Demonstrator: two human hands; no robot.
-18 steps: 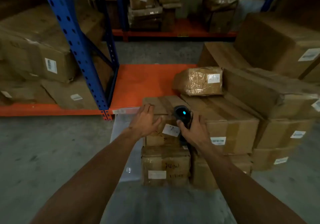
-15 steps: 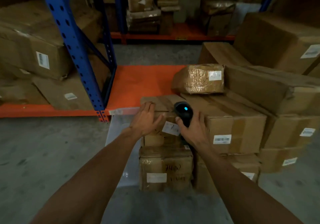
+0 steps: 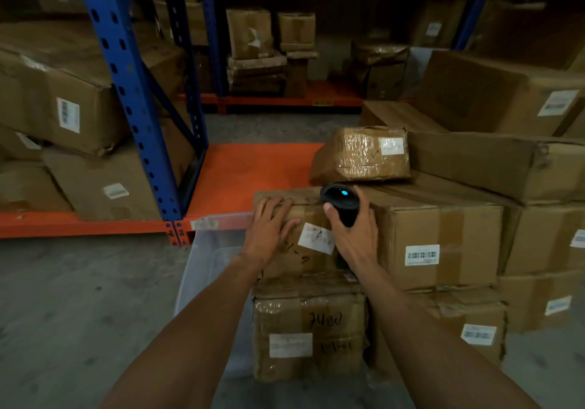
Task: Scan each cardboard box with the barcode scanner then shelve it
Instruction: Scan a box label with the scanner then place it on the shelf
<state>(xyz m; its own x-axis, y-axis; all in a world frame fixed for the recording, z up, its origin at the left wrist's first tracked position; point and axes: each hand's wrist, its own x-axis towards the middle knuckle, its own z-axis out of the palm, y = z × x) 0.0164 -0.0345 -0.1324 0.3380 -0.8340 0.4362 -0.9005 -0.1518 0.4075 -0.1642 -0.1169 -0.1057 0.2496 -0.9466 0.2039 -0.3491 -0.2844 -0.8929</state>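
At the centre of the frame we see our left hand (image 3: 269, 228) lying flat on the upper left corner of a small cardboard box (image 3: 297, 240), fingers straight and spread, grasping nothing. Our right hand (image 3: 354, 234) has its grip closed around a black barcode scanner (image 3: 340, 204), thumb on its left side and fingers wrapped round the right; a small blue light glows on the scanner's head. The scanner sits just above and to the right of a white label (image 3: 316, 238) stuck on the box's front face, and the heel of the right hand touches the box beside that label.

This box rests on top of a second, taped box (image 3: 308, 329) with handwritten numbers and a white label of its own, low in the centre of the frame. Immediately to the right stands a larger box (image 3: 443, 244) carrying a barcode label, with further boxes stacked below and beyond it toward the right edge. A plastic-wrapped parcel (image 3: 361, 155) lies on top of that stack, just above the scanner.

To the left of the stack a translucent plastic bin (image 3: 205, 256) stands on the grey floor (image 3: 79, 313). Behind it runs the orange shelf (image 3: 253, 171) of a rack with a blue upright (image 3: 126, 92), its bare deck showing in the middle of the frame. More labelled cartons fill the shelf at the left and the darker racks at the top of the frame
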